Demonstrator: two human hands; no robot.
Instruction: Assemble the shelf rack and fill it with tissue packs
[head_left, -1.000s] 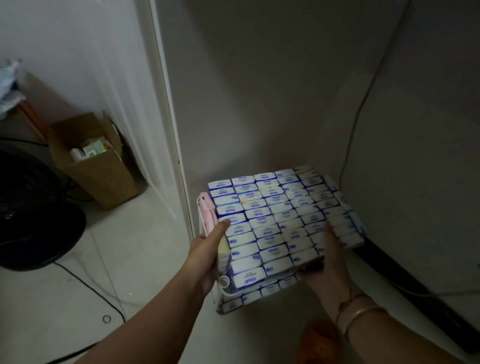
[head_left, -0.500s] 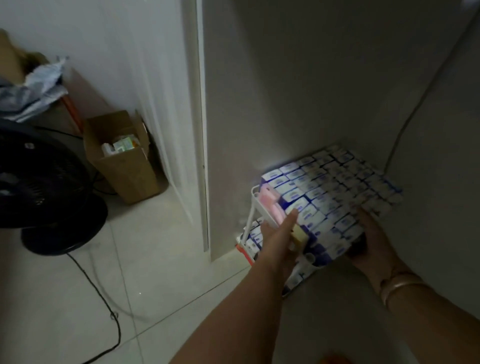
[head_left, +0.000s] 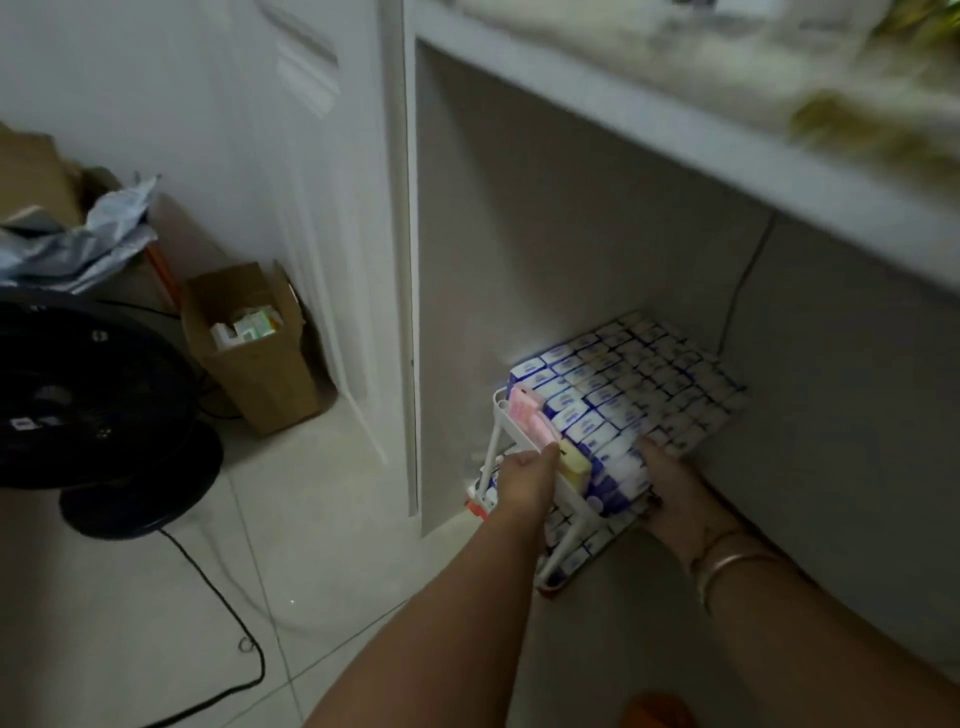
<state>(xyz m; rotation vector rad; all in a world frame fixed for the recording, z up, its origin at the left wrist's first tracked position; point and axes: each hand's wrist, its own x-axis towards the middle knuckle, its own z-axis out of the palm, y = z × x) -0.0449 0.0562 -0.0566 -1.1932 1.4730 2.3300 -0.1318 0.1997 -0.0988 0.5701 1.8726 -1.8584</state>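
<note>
A white shelf rack (head_left: 494, 451) stands on the floor inside a dim alcove under a counter. Its top tier is packed with several blue-and-white tissue packs (head_left: 631, 382); a pink pack (head_left: 527, 418) and a yellow pack (head_left: 574, 462) sit at the near left edge. More packs show on a lower tier (head_left: 576, 556). My left hand (head_left: 524, 480) grips the rack's near left corner. My right hand (head_left: 675, 493), bracelets on the wrist, holds the rack's near right edge under the top tier.
A white counter edge (head_left: 727, 156) overhangs the alcove. A white panel (head_left: 408, 312) bounds it on the left. An open cardboard box (head_left: 254, 358) stands by the wall. A black fan (head_left: 88, 405) with a cable (head_left: 228, 613) sits at left. An orange object (head_left: 657, 709) lies at the bottom.
The rack has moved away from me, deeper into the alcove, with both hands still on it. My view has risen, so the counter edge now shows.
</note>
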